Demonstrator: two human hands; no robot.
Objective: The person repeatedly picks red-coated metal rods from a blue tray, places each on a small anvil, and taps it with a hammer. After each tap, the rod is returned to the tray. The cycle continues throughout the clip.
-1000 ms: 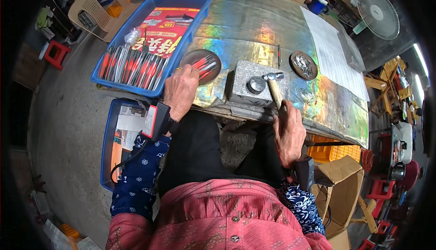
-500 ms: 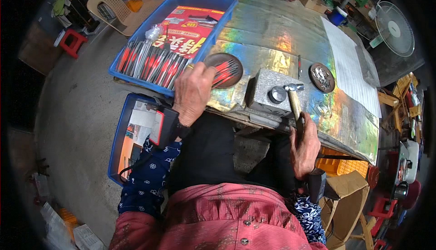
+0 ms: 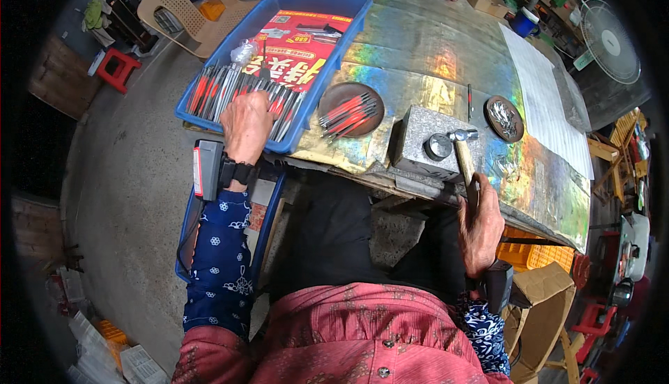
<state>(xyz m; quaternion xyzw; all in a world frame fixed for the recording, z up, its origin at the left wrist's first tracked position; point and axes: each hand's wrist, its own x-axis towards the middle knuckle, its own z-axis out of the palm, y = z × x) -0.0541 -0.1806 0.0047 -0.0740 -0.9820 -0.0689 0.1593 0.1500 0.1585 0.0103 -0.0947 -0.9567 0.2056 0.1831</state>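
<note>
My left hand [image 3: 247, 125] reaches into the near end of a blue plastic tray [image 3: 295, 144], its fingers bent down among a row of slim red, black and silver pen-like tools [image 3: 209, 93]; the fingertips are hidden. To the right of the tray, a round brown bowl [image 3: 377, 120] holds several of the same red and dark tools [image 3: 348, 113]. My right hand [image 3: 481, 225] is closed around the wooden handle of a small hammer [image 3: 463, 148]. The hammer's metal head lies over a grey stone block [image 3: 421, 143], beside a round metal piece [image 3: 438, 147].
A brown dish of small silver parts [image 3: 504, 118] stands at the right, with loose silver bits [image 3: 503, 164] nearby. One slim tool [image 3: 470, 102] lies behind the block. A white sheet [image 3: 540, 81], a fan [image 3: 610, 41], a beige chair [image 3: 187, 9] and a cardboard box [image 3: 540, 314] surround the work.
My left hand has moved left from the brown bowl's edge to the tools in the tray, uncovering those in the bowl. The right hand keeps its hold on the hammer. The whole view has shifted slightly.
</note>
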